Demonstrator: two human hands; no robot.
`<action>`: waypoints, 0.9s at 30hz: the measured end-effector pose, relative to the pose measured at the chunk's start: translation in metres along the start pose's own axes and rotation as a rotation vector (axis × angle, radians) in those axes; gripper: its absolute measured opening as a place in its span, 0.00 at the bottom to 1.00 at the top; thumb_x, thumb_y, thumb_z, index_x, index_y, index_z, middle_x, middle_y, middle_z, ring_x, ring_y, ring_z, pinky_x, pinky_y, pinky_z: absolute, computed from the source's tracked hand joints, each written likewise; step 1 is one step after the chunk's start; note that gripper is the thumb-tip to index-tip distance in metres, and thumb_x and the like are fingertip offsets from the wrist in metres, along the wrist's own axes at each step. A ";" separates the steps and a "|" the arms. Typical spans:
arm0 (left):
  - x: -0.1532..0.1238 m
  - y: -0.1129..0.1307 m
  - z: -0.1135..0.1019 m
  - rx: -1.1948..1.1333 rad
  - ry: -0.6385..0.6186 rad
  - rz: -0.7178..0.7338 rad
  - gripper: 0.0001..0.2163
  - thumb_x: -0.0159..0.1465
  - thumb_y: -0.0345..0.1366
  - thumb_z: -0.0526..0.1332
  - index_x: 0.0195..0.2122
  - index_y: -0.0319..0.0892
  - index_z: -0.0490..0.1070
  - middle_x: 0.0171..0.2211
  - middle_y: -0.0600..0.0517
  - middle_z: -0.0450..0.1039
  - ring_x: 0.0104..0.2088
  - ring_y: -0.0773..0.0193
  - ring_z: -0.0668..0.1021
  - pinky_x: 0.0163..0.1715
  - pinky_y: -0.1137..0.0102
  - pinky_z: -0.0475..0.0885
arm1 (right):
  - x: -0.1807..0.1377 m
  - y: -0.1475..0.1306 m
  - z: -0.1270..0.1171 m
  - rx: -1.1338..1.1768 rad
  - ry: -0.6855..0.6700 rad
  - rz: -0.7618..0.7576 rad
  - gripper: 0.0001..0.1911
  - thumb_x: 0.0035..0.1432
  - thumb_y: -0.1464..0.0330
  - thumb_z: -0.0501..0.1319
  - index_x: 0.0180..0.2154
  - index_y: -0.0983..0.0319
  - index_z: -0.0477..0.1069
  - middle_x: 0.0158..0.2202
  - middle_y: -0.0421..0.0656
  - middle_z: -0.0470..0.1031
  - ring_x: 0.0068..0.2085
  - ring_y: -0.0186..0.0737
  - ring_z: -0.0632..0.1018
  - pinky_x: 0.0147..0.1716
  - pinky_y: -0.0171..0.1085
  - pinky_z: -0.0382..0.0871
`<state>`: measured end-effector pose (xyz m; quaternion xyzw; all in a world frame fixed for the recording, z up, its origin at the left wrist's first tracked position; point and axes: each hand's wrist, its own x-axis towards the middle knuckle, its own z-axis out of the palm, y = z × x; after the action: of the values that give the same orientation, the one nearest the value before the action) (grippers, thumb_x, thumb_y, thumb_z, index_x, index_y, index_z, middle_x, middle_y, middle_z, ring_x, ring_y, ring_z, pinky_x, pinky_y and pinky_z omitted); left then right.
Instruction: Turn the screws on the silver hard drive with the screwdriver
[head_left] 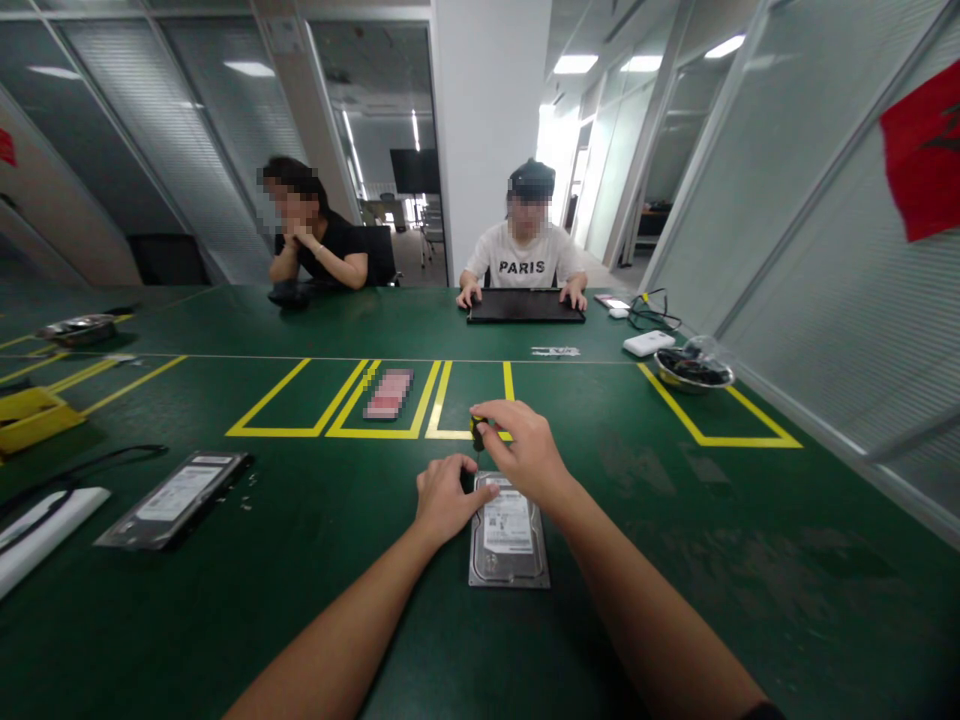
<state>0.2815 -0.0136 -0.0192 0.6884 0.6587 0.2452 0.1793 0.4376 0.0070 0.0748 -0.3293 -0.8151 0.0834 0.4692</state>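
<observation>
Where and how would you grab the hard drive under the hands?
Probably by both long sides of the hard drive at its near end, straddling from above on the wearer's side. It lies flat with its sides exposed there; the left hand and the right hand, which holds a screwdriver, crowd the far end.

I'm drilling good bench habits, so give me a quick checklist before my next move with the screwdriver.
1. Screwdriver in the right hand, roughly upright: ok.
2. Left hand at the hard drive, thumb over its far end: ok.
3. Hard drive flat on the table, label up: ok.
4. Screwdriver tip seated in a screw: cannot tell, too small.
5. Second drive well apart: ok.
6. Small pieces gathered: not ok, scattered beside the second drive.
</observation>
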 end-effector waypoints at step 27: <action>0.000 -0.002 0.003 -0.001 0.017 0.017 0.18 0.54 0.52 0.67 0.39 0.48 0.70 0.41 0.54 0.75 0.46 0.53 0.72 0.44 0.62 0.60 | -0.001 0.003 0.003 -0.003 0.038 0.046 0.05 0.61 0.70 0.61 0.40 0.61 0.74 0.36 0.45 0.75 0.40 0.42 0.75 0.42 0.42 0.69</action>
<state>0.2813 -0.0128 -0.0230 0.6916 0.6543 0.2528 0.1720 0.4373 0.0093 0.0712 -0.3502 -0.7984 0.0866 0.4822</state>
